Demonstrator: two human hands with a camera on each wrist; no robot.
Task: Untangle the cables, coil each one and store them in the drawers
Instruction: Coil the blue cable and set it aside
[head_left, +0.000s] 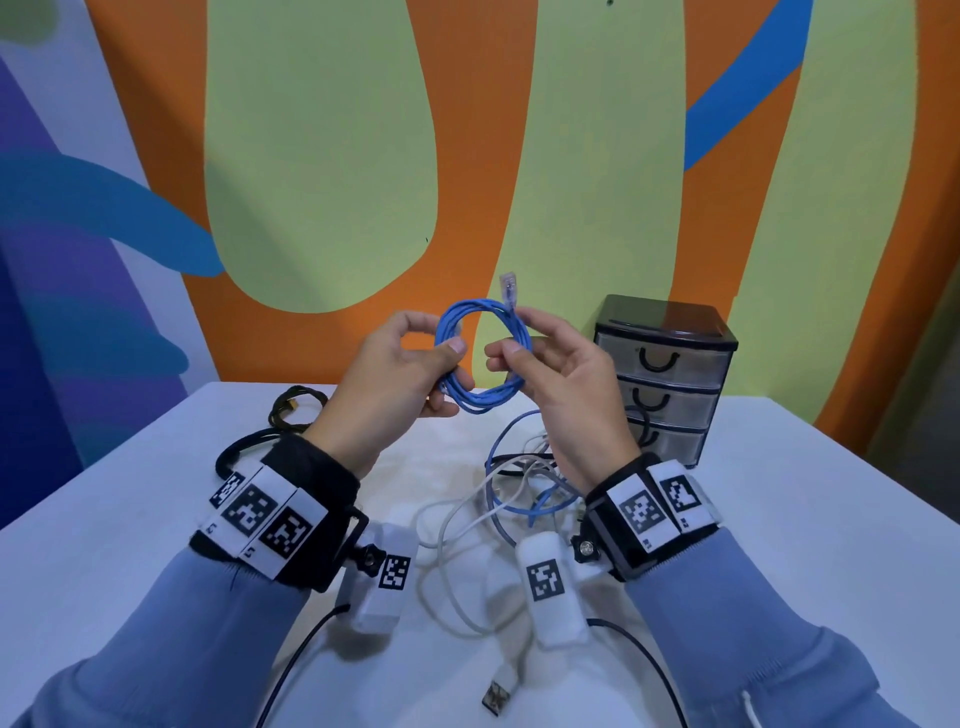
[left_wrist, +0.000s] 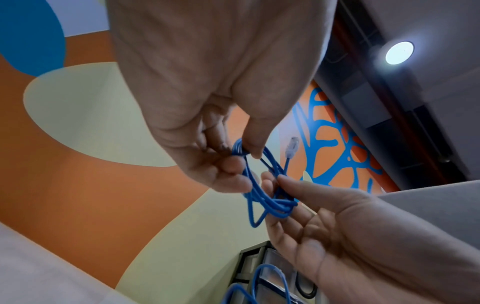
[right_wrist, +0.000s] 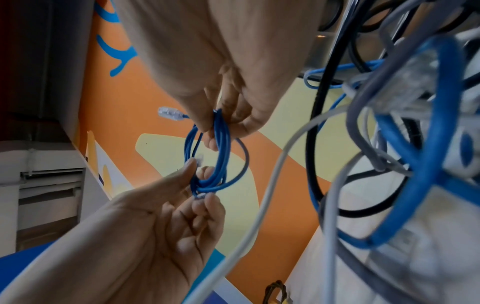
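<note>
A thin blue network cable (head_left: 483, 358) is wound into a small coil and held in the air above the table. My left hand (head_left: 441, 353) pinches the coil's left side between thumb and fingers. My right hand (head_left: 511, 338) pinches its right side, and the clear plug (head_left: 509, 288) sticks up above those fingers. The left wrist view shows the coil (left_wrist: 267, 197) between both hands, with the plug (left_wrist: 292, 146) free. In the right wrist view the coil (right_wrist: 221, 156) hangs from my right fingers. The small drawer unit (head_left: 667, 374) stands at the back right with its three drawers shut.
A tangle of white, grey, blue and black cables (head_left: 519, 488) lies on the white table (head_left: 130, 519) below my hands, with a USB plug (head_left: 496, 696) near the front edge. A coiled black cable (head_left: 291, 410) lies at the back left. The painted wall stands close behind.
</note>
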